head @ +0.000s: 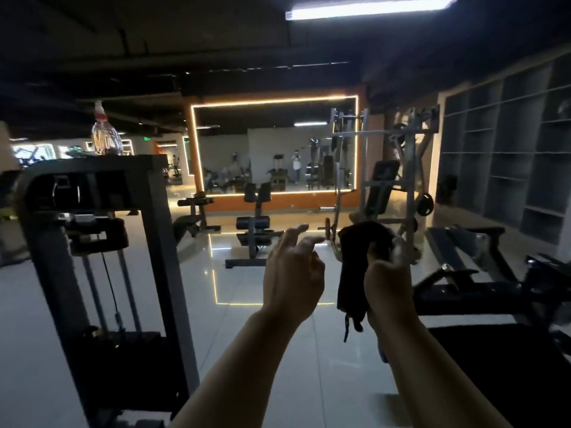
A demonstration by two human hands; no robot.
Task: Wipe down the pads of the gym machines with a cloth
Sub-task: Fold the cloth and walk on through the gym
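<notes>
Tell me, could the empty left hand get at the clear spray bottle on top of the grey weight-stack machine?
Probably yes: the left hand holds nothing, and only open air shows between it and the clear spray bottle atop the grey weight-stack machine, though it stands high.

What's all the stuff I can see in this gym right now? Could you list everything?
Clear plastic spray bottle: one, clear with white top, atop the weight-stack machine.
Grey weight-stack machine: one, grey and black, left.
Black padded benches: several, black, mid-floor.
Light-framed wall mirror: one, glowing orange border, far wall.
Grey plate-loaded rack: one, right of the mirror.
Grey wall shelving: one unit, far right.
Black cloth: one, gripped by the right hand.
Left hand: open, holding nothing.
Right hand: grips the cloth.
</notes>
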